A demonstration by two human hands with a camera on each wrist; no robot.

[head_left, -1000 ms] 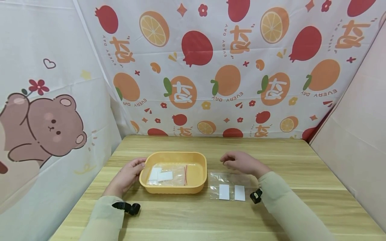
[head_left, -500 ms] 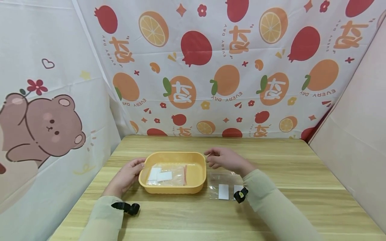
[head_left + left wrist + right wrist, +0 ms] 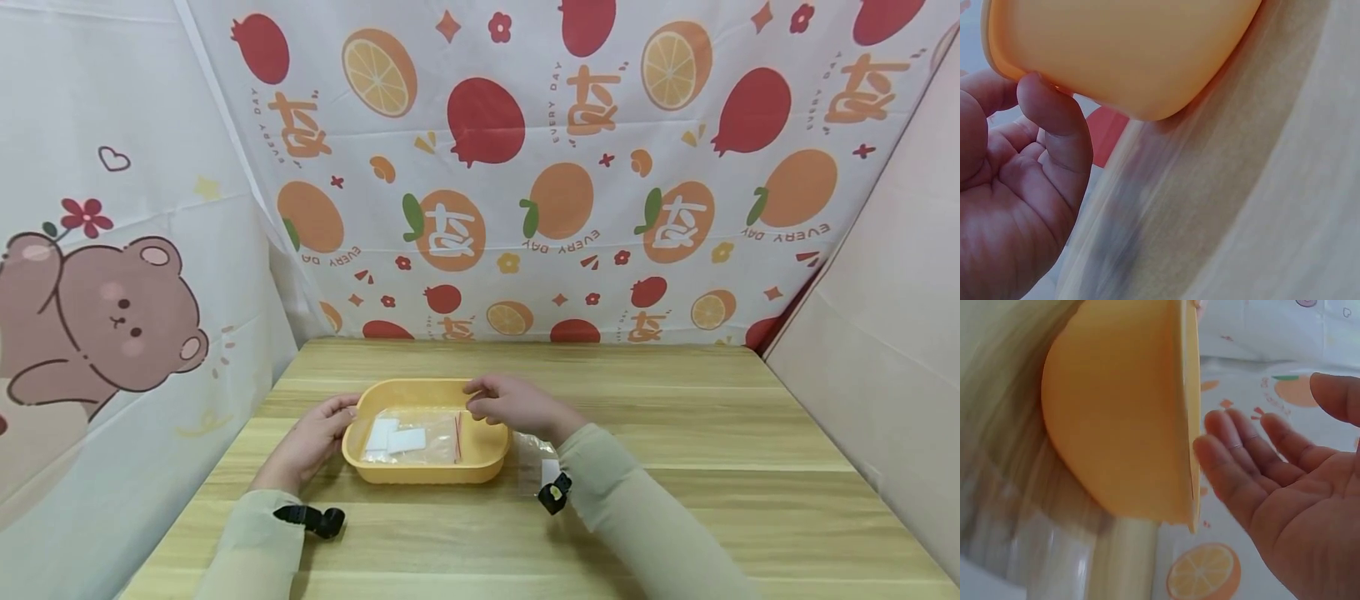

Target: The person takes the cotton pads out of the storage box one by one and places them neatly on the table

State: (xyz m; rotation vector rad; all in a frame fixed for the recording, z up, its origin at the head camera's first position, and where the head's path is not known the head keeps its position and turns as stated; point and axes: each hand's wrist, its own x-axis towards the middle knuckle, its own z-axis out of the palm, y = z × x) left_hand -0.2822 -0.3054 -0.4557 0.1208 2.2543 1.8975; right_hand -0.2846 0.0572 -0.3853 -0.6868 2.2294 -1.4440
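A shallow yellow plastic basin (image 3: 427,473) stands on the table, also large in the left wrist view. My left hand (image 3: 309,440) holds its left end, thumb and fingers at the rim; in the left wrist view this hand (image 3: 1029,175) meets the rim's edge. In the basin lies a clear zip bag (image 3: 438,446) with a red seal line and white rectangular pieces (image 3: 407,440). Over the basin's right end hovers my right hand (image 3: 521,407), holding nothing. The right wrist view shows that hand (image 3: 1291,481) with loosely bent, spread fingers beside the rim.
Right of the basin, partly under my right wrist, lies another clear bag (image 3: 531,471) with a white piece (image 3: 550,472) showing. The wooden table (image 3: 420,550) ends at a fruit-print cloth (image 3: 517,208) behind. White cloth walls stand at both sides.
My right hand has moved left from above the bag on the table to over the basin's right end. The left hand stays at the basin; the bags have not moved.
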